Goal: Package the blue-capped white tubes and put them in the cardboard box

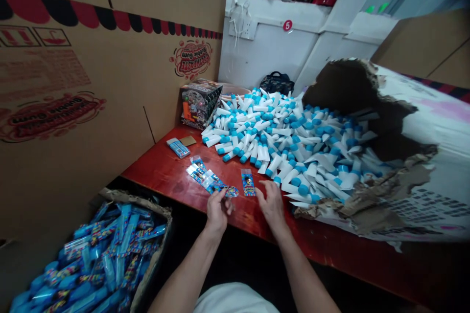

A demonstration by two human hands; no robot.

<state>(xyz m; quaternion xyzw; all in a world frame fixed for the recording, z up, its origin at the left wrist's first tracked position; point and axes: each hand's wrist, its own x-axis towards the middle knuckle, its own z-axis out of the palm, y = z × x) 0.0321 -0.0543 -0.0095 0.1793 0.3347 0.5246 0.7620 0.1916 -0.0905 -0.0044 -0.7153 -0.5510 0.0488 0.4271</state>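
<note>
My left hand [217, 210] is at the table's front edge, with thumb and fingers curled together at the near end of a loose row of small printed plastic sleeves [207, 180]. Anything pinched in it is too small to make out. My right hand [271, 205] has its fingers apart and holds nothing visible. Just left of its fingertips, a single printed sleeve [247, 182] lies flat on the red table [176, 176]. Beyond my right hand spreads a large heap of white tubes with blue caps [264, 129].
A torn white carton [433, 156] lies on its side at the right, tubes spilling from it. At lower left, an open box holds wrapped blue tubes [121, 239]. A blue packet stack [178, 147] and a printed box [200, 102] sit by the big cardboard carton [110, 68].
</note>
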